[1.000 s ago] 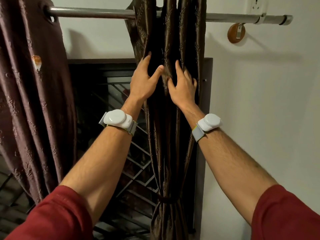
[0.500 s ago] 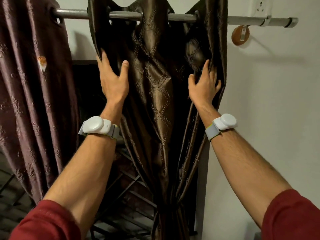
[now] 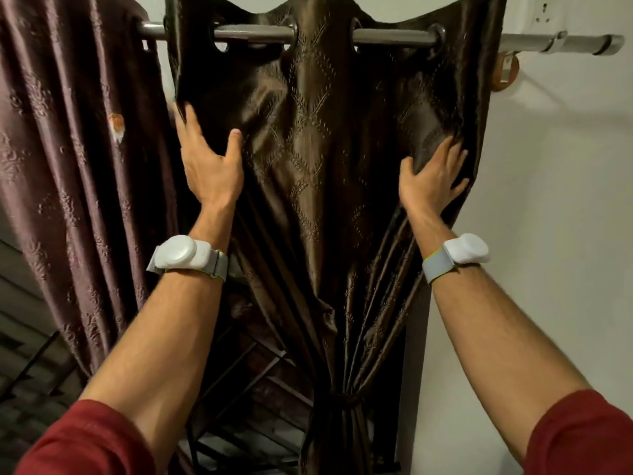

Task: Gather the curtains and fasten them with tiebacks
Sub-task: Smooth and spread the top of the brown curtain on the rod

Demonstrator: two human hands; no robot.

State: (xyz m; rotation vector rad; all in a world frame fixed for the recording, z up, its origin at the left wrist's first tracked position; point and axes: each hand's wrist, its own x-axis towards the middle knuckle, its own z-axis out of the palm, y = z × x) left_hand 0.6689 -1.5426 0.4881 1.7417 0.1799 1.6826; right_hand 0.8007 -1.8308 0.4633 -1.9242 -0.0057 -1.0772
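Dark brown curtain [image 3: 318,159] hangs fanned out on the rod [image 3: 394,37], tieback [image 3: 337,401] already cinching it low down. Our left hand [image 3: 209,166] and right hand [image 3: 433,181] press flat on its two sides, fingers spread. We'd keep the pleats even. Tight left by the purple curtain [image 3: 68,173], bare wall [image 3: 555,234] right.

light: dim, warm indoor, we see it falling from the front
glare: sheen on dark brown satin curtain [image 3: 318,138]
shadows: soft, on white wall [image 3: 565,200]
blur: slight
edges: wide-angle bending
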